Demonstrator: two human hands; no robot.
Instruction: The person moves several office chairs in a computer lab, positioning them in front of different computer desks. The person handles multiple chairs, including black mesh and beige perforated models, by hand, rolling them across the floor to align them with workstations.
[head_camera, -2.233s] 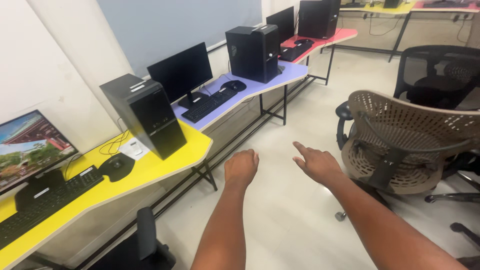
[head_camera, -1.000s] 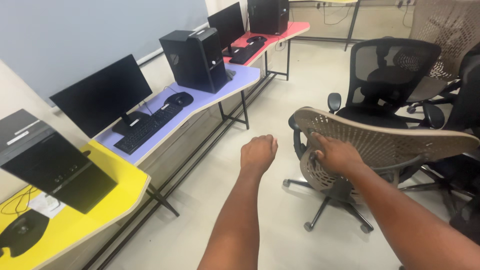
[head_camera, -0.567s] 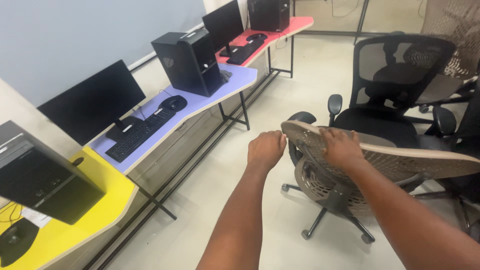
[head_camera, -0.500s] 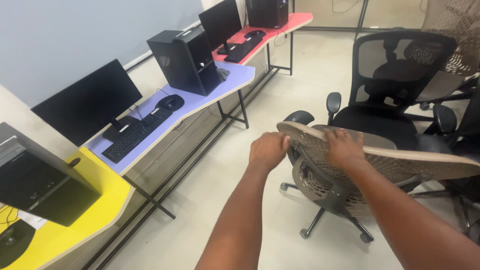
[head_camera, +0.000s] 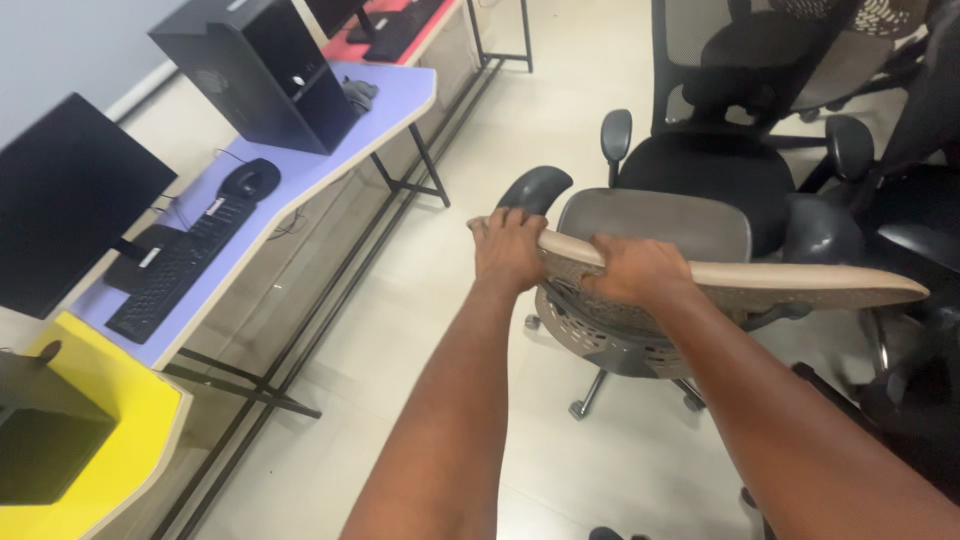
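**Both hands on the top edge of a tan mesh chair**

The left hand (head_camera: 507, 248) is clamped over the near corner of the tan mesh chair's (head_camera: 760, 285) backrest, fingers curled over the top rim. The right hand (head_camera: 640, 270) grips the same rim just beside it, a little further along, fingers wrapped over the edge and thumb toward the person. Both forearms reach forward from the bottom of the view, and the chair stands directly ahead of them, its backrest seen edge-on from above as a long pale band running off to the right. Its grey seat (head_camera: 655, 213) lies just beyond the hands, a dark armrest (head_camera: 534, 188) pokes up near the left hand, and its wheeled base (head_camera: 600, 385) rests on the pale floor (head_camera: 480, 130) below.

Beyond this one tan chair stands one black mesh chair (head_camera: 705, 160), close behind it; more dark chair parts crowd the right edge, too cut off to count.

To the left run three tabletops in a row: one yellow tabletop (head_camera: 100, 450) nearest, one lilac tabletop (head_camera: 300, 175) in the middle, and one red tabletop (head_camera: 430, 25) farthest. The lilac one carries one monitor (head_camera: 65, 200), one keyboard (head_camera: 170, 270), one mouse (head_camera: 250, 180) and one black tower case (head_camera: 255, 70). A second black tower case (head_camera: 40, 435) sits on the yellow one.
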